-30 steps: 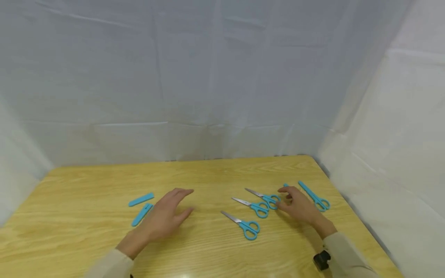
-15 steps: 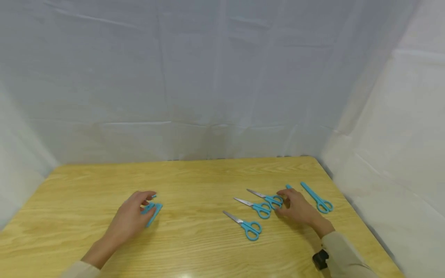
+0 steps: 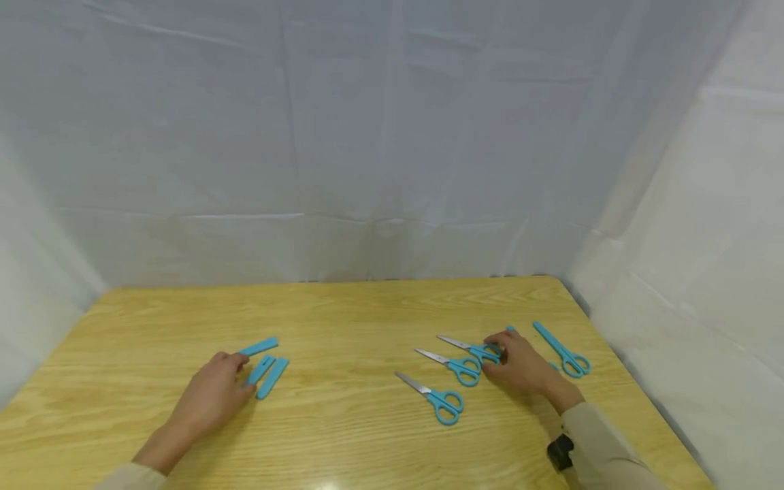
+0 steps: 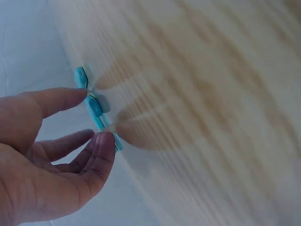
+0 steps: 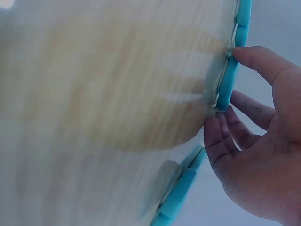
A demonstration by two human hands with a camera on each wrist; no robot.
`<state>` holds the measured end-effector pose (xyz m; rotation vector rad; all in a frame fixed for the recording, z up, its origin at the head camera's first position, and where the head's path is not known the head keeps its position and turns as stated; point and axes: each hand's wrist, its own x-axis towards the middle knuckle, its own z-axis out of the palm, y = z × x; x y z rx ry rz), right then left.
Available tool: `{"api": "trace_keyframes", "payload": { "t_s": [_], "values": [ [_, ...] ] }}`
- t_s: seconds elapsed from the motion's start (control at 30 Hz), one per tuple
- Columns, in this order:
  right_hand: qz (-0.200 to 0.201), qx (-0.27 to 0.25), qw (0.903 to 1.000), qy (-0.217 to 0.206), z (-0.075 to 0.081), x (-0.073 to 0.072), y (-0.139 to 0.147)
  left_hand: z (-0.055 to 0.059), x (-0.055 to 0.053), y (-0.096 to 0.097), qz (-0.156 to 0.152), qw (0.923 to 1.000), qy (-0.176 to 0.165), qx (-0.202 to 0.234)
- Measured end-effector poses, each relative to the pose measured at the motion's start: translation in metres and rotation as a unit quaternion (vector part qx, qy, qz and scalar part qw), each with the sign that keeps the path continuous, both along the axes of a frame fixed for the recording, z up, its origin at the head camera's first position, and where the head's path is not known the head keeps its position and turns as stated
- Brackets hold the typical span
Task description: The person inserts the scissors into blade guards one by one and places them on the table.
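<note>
Three light-blue blade caps lie on the table at the left: a far one point(image 3: 263, 346), a middle one point(image 3: 261, 369) and a near right one point(image 3: 273, 378). My left hand point(image 3: 211, 395) is low at the middle cap, thumb and fingers bent loosely on either side with a gap. At the right are scissors with light-blue handles; the near pair point(image 3: 445, 407) and the middle pair point(image 3: 463, 371) lie with bare blades. My right hand point(image 3: 520, 364) holds the handle of the far pair of scissors point(image 5: 227, 84) between thumb and fingertips.
Capped scissors point(image 3: 569, 363) lie beyond the right hand. Another blue tip point(image 3: 510, 329) shows behind that hand, the rest hidden. The wooden table point(image 3: 343, 408) ends at a white sheet point(image 3: 392, 170) behind and on both sides.
My left hand has moved left from the table's middle to the caps, then drawn back slightly, uncovering all three. My right hand has stayed at the far scissors, its fingers drawn in slightly.
</note>
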<state>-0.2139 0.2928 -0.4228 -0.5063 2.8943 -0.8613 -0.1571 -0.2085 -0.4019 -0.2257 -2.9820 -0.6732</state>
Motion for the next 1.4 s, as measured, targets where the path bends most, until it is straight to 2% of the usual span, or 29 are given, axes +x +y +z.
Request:
{"api": "trace_keyframes", "payload": {
  "t_s": [0.23,0.4,0.6,0.73,0.9,1.03,1.23,1.4],
  "values": [
    [-0.002,0.009,0.9996,-0.026,0.007,-0.005,-0.004,0.001,-0.005,-0.002,-0.013,0.9994,-0.008,-0.031],
    [-0.018,0.031,0.9992,-0.019,0.009,-0.008,-0.007,0.002,-0.011,-0.005,-0.008,0.9996,-0.023,-0.012],
    [-0.054,0.052,0.9970,-0.022,0.009,-0.010,-0.011,0.002,-0.014,-0.010,-0.003,0.9994,-0.033,0.005],
    [-0.066,0.058,0.9961,-0.002,0.007,-0.012,-0.009,0.001,-0.013,-0.012,-0.003,0.9994,-0.031,0.011],
    [-0.062,0.015,0.9976,0.029,0.002,-0.011,-0.004,0.001,-0.010,-0.014,-0.004,0.9997,-0.013,0.019],
    [-0.062,-0.021,0.9969,0.043,0.000,-0.010,0.000,0.006,-0.008,-0.010,-0.008,0.9996,0.007,0.026],
    [-0.047,-0.051,0.9957,0.061,0.005,-0.006,-0.004,0.018,-0.006,0.007,-0.027,0.9980,0.027,0.050],
    [-0.017,-0.080,0.9947,0.062,0.014,0.002,-0.017,0.028,-0.002,0.026,-0.049,0.9939,0.032,0.094]
  ]
}}
